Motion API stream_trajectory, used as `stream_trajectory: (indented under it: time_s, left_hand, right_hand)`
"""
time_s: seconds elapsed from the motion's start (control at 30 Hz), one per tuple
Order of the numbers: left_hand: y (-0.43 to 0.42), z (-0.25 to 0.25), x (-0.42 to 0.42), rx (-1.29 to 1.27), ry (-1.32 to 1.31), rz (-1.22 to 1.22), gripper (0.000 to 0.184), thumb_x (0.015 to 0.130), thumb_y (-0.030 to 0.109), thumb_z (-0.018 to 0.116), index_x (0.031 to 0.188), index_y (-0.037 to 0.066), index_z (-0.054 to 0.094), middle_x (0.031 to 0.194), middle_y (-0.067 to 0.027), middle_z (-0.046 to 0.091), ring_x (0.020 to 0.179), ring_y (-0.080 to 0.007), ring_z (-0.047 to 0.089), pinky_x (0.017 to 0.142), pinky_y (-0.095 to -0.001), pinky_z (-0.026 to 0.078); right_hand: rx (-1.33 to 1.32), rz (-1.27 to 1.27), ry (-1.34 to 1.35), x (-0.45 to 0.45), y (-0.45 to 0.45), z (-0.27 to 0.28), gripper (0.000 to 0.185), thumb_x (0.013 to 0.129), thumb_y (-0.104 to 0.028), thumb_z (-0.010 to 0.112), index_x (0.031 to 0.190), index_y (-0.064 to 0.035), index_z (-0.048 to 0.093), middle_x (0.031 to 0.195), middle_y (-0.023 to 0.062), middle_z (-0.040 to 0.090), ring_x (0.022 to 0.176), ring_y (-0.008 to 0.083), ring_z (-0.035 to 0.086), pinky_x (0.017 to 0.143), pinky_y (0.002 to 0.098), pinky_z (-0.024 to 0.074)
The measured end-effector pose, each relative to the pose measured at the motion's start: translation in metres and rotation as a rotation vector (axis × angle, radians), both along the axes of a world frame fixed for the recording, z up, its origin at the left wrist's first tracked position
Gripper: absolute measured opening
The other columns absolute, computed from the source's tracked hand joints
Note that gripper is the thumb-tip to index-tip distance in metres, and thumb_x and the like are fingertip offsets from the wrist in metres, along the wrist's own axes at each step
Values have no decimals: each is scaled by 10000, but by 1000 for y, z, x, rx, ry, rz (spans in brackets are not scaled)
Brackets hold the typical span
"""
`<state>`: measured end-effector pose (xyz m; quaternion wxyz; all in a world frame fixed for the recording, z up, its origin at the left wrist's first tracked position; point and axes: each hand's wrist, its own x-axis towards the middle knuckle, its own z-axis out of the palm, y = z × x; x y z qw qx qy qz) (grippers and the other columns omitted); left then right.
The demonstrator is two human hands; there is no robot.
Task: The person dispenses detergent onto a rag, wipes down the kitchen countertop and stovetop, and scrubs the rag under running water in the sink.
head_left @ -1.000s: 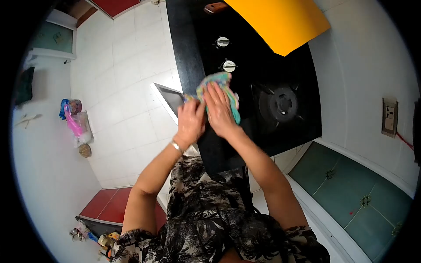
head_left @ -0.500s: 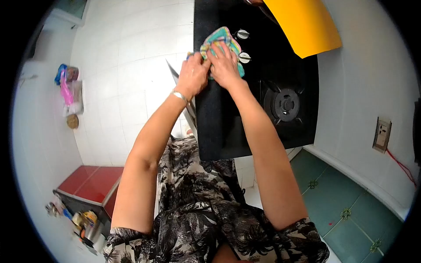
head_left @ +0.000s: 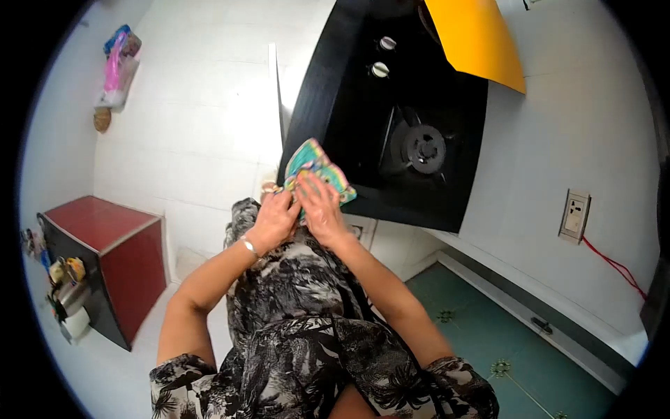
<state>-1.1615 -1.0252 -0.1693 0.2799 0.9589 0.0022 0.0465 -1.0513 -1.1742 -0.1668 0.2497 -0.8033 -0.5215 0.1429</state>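
Observation:
A multicoloured cloth (head_left: pixel 303 157), mostly teal with pink and yellow edging, lies bunched over the near left corner of the black gas stove (head_left: pixel 349 140). My right hand (head_left: pixel 319 202) presses on the cloth with its fingers stretched over it. Close beside it, my left hand (head_left: pixel 278 215) has its fingers curled on the cloth's left edge, and a bracelet circles that wrist. Two light control knobs (head_left: pixel 380 70) and a burner (head_left: pixel 424 149) show on the stove top, beyond the cloth.
A yellow panel (head_left: pixel 474 42) stands along the stove's far right side. On the right wall is a socket (head_left: pixel 575 214) with a red cord (head_left: pixel 614 264). A red-topped cabinet (head_left: pixel 101 220) stands at left, and bags (head_left: pixel 118 70) lie by the left wall.
Both hands have drawn the cloth from beside the knobs to the stove's near left corner. The view has also shifted and turned.

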Motion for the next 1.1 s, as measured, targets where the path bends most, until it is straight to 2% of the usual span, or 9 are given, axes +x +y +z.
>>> stream_trajectory:
  time_s: [0.07,0.17,0.37,0.47,0.57,0.73,0.87,1.03,1.1]
  left_hand:
    - [-20,8,-28,-175,55,14,415,696,81,707,1101,0,671,944,-167,541,825,-334,560,729,-439,475]
    - [-26,25,-30,-367,18,99,405,697,95,705,1100,62,719,892,-142,515,832,-323,547,723,-439,480]
    - [24,71,133,-218,-364,146,467,741,76,679,1208,88,690,1054,-151,553,963,-321,565,823,-424,487]
    - [45,38,226,23,-242,130,471,807,129,691,1272,70,647,1361,-170,537,1262,-348,506,1015,-489,443]
    - [39,5,265,128,-28,77,506,858,166,676,1349,74,592,1482,-135,482,1376,-348,418,1117,-566,344]
    - [26,-3,225,178,-99,13,538,894,141,617,1424,104,537,1498,-121,475,1394,-342,407,1171,-617,249]
    - [-4,3,160,102,-189,-97,527,831,129,642,1340,6,589,1426,-178,533,1293,-360,490,1164,-547,312]
    - [-49,3,68,-6,-252,-134,430,764,81,643,1173,-51,660,1266,-168,602,1125,-305,552,1000,-427,456]
    - [-77,-2,28,-107,16,-266,404,745,83,674,1137,-15,693,1115,-128,629,1083,-303,562,980,-426,457]
  right_hand:
    - [62,-32,119,-25,-24,15,349,794,30,608,1140,16,647,1360,162,563,1257,368,482,1033,497,368]
    - [169,-133,261,-33,-43,1,271,753,26,563,1015,15,634,1105,179,585,1070,395,524,976,513,426]
    - [306,-363,-224,117,29,82,338,785,-15,581,1117,12,633,1256,209,557,1207,413,491,1045,520,391]
    - [22,-360,-290,200,54,24,498,882,-77,591,1375,-21,552,1542,220,400,1459,417,311,1171,523,286]
    - [-181,-496,-165,215,53,-22,569,937,-120,583,1484,-49,447,1613,215,302,1510,398,229,1201,523,242]
    - [-203,-590,-248,153,43,-4,628,948,-116,586,1522,0,357,1583,257,315,1486,416,259,1167,545,273]
    - [-162,-527,-247,80,-1,6,577,933,-44,575,1474,64,406,1545,279,354,1415,453,344,1140,561,301]
    - [-99,-410,-167,3,-65,4,475,902,-16,578,1362,71,504,1443,266,447,1341,455,404,1106,548,336]
    - [-115,-390,-34,-29,-98,13,344,872,-35,621,1208,31,585,1217,246,572,1151,420,551,1006,503,438]
